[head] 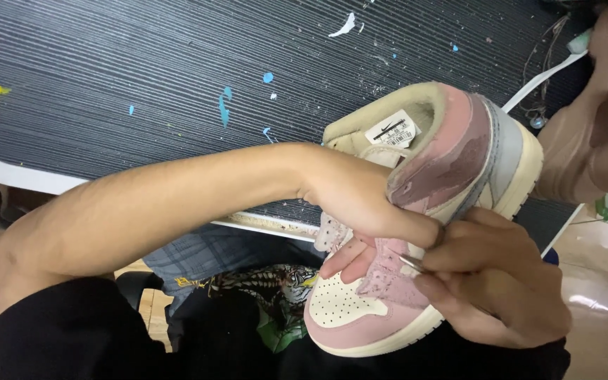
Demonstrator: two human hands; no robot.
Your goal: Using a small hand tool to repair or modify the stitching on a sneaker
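Sneaker, centre-right: probably light, soft-sided, stiff sole. Your left hand is clamped round its middle; your right hand pinches a thin metal tool at lower right.

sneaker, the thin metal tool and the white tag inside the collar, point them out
sneaker [346, 302], head view, cream perforated toe
thin metal tool [411, 263], head view, shaft
white tag [393, 131], head view, middle
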